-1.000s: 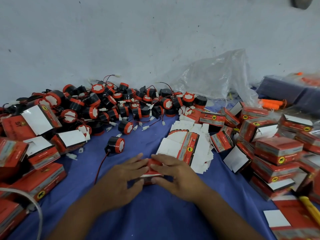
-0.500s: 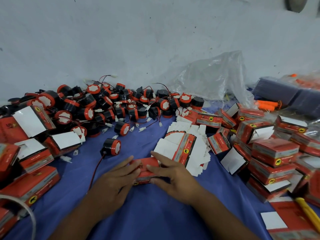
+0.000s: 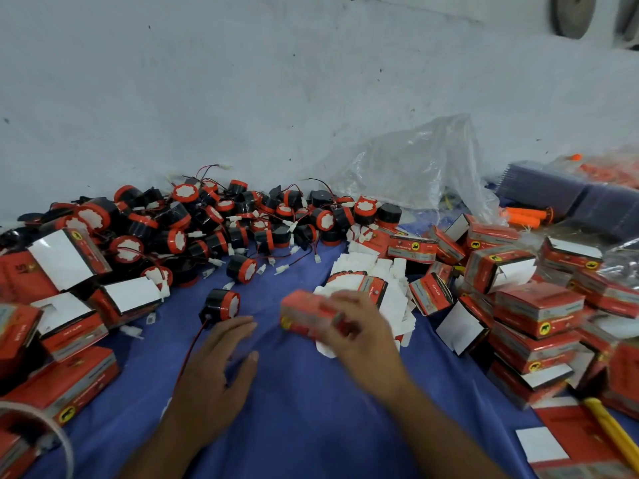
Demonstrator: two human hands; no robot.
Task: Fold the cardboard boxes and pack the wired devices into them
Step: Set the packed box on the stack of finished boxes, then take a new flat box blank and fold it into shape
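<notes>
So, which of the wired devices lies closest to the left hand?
The lone black-and-red device just beyond the fingertips of the left hand, apart from the pile.

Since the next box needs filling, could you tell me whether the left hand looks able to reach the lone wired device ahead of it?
Probably yes: the left hand is empty, and only bare blue cloth lies between it and the wired device; the right hand holds the red box aside.

Box (image 3: 539, 307) lettering blurred, unreadable
</notes>
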